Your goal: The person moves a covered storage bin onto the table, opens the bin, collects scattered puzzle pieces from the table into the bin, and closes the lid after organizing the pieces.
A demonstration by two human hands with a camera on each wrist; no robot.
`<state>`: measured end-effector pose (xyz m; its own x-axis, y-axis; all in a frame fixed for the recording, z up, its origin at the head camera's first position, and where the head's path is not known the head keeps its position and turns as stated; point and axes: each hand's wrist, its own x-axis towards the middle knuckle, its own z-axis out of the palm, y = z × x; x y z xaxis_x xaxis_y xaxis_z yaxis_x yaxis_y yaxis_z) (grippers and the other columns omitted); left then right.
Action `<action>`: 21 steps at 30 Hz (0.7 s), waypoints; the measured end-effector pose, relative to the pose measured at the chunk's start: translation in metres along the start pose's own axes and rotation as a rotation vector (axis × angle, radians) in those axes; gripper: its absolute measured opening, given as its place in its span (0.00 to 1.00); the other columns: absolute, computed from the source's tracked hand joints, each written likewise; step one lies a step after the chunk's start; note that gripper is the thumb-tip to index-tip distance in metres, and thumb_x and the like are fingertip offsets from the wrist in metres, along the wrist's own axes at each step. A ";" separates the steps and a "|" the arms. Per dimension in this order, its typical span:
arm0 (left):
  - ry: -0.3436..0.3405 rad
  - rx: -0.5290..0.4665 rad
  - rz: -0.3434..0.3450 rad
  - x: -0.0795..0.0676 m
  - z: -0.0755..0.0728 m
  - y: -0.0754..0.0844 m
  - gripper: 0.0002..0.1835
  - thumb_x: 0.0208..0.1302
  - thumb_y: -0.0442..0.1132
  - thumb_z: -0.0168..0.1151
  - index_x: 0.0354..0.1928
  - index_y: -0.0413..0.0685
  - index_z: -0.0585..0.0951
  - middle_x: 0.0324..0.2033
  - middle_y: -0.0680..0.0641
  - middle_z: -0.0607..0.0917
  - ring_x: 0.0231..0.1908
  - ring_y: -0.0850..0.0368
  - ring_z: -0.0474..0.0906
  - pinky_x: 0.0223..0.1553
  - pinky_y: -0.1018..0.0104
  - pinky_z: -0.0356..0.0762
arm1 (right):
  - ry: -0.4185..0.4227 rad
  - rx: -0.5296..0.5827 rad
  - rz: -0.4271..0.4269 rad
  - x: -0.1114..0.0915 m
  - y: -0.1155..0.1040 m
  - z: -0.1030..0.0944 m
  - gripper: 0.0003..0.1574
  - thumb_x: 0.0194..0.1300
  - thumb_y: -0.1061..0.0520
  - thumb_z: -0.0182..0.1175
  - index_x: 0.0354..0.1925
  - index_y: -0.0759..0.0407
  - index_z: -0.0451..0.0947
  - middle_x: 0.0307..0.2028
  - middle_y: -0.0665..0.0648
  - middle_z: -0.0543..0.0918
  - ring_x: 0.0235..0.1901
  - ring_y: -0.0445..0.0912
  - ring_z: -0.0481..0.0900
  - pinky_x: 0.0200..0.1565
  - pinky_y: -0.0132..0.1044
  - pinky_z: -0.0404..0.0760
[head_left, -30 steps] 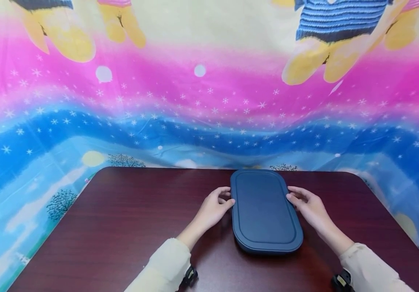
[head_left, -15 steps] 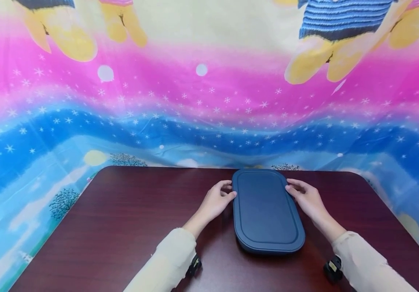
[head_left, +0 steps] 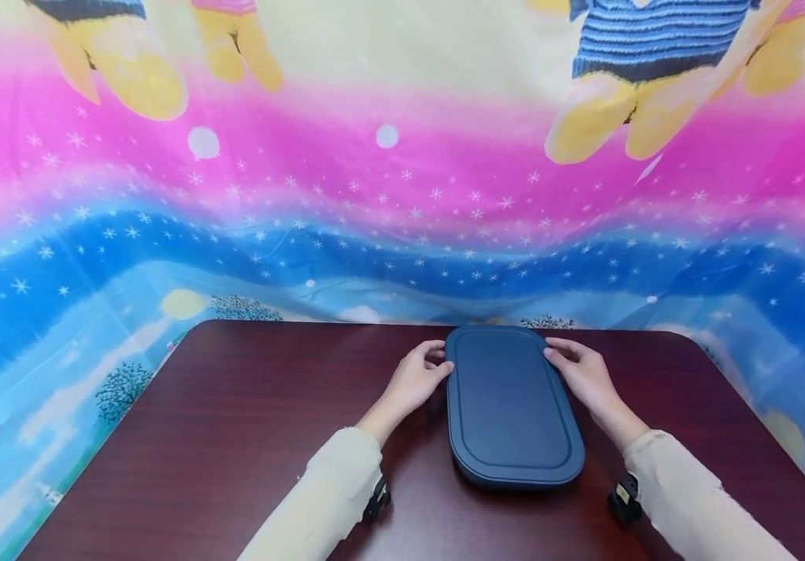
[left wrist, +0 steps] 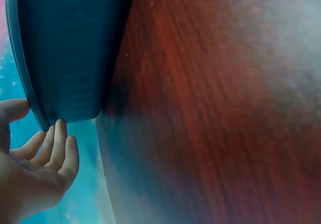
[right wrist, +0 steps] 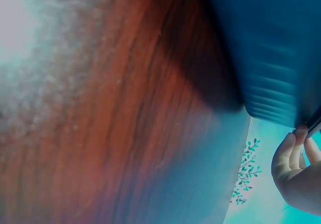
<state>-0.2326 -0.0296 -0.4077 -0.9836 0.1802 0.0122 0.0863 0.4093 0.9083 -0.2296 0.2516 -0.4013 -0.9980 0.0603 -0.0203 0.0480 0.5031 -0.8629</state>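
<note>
A dark blue rectangular box with rounded corners stands on the table, and its flat lid (head_left: 514, 405) faces up in the head view. My left hand (head_left: 409, 382) is at the lid's left rim towards the far end, thumb on the edge and fingers under it. At the opposite rim, my right hand (head_left: 590, 378) pinches the lid's edge in the same way. The left wrist view shows the box's side wall (left wrist: 75, 48) and fingertips touching just below the rim. Ridges mark the box wall (right wrist: 268, 78) in the right wrist view. The inside is hidden.
The dark reddish-brown wooden table (head_left: 255, 436) has rounded far corners. The box sits close to its far edge. Behind hangs a patterned cloth (head_left: 346, 202) in pink and blue with snowflakes. Dark wrist devices sit under both pale sleeves (head_left: 332, 491).
Both hands have slid along the lid's rims towards the far end of the box, the right one a little further. The box itself has hardly moved, and the lid stays on.
</note>
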 end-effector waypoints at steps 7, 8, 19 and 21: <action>0.015 0.023 -0.007 0.006 0.002 0.001 0.25 0.71 0.43 0.59 0.68 0.45 0.72 0.55 0.45 0.80 0.47 0.54 0.79 0.45 0.59 0.78 | -0.001 0.015 0.003 0.005 0.002 0.000 0.34 0.77 0.44 0.49 0.71 0.63 0.65 0.65 0.71 0.69 0.59 0.63 0.71 0.56 0.55 0.73; 0.017 0.029 -0.009 0.007 0.003 0.001 0.25 0.72 0.43 0.59 0.68 0.45 0.72 0.55 0.46 0.80 0.47 0.55 0.79 0.45 0.59 0.78 | -0.002 0.013 0.001 0.006 0.003 0.000 0.34 0.77 0.44 0.49 0.71 0.63 0.65 0.65 0.70 0.68 0.59 0.62 0.71 0.55 0.55 0.73; 0.038 0.057 -0.022 0.016 0.008 0.000 0.24 0.74 0.47 0.56 0.68 0.48 0.72 0.55 0.49 0.80 0.48 0.56 0.78 0.46 0.58 0.78 | -0.010 -0.001 0.007 0.012 0.001 -0.001 0.34 0.76 0.43 0.50 0.70 0.62 0.67 0.66 0.69 0.68 0.56 0.60 0.73 0.53 0.52 0.75; 0.040 0.051 -0.024 0.017 0.008 0.001 0.24 0.74 0.47 0.56 0.68 0.48 0.72 0.54 0.49 0.80 0.47 0.56 0.78 0.46 0.59 0.78 | -0.010 0.004 0.007 0.013 0.000 -0.001 0.34 0.76 0.43 0.51 0.70 0.62 0.67 0.67 0.69 0.67 0.57 0.61 0.72 0.54 0.53 0.74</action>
<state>-0.2476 -0.0194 -0.4103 -0.9908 0.1349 0.0084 0.0699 0.4581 0.8861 -0.2427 0.2534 -0.4015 -0.9980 0.0556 -0.0316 0.0552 0.4996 -0.8645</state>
